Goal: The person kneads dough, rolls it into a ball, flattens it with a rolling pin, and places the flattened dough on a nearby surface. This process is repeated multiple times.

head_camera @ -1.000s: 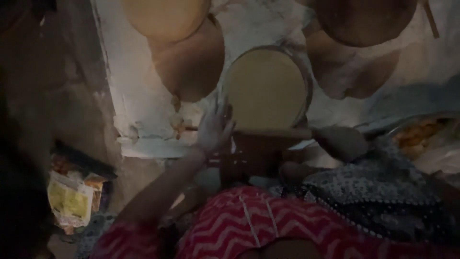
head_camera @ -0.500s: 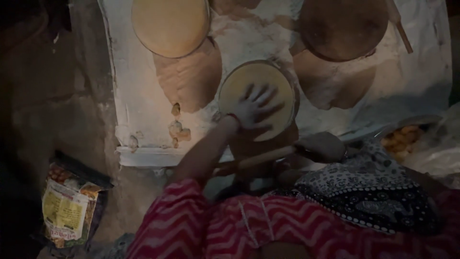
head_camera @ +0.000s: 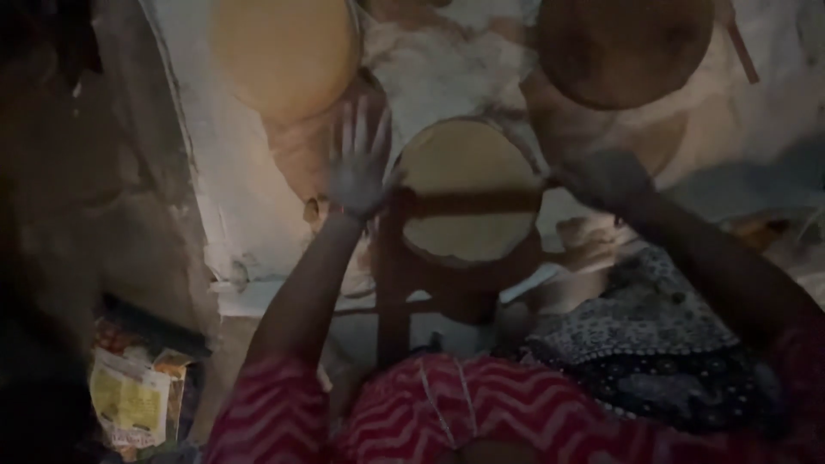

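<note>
Red sleeves [head_camera: 275,412] with pale zigzag stripes (short, arms bare)

Both arms reach forward from red zigzag sleeves, bare below the elbow. The left hand [head_camera: 359,163] is raised flat, palm down, its fingers [head_camera: 351,120] spread wide and pointing away from the body, dusted pale, a thin band at the wrist. The right hand [head_camera: 601,176] is blurred and in shadow, its forearm slanting in from the lower right; its fingers cannot be made out
</note>
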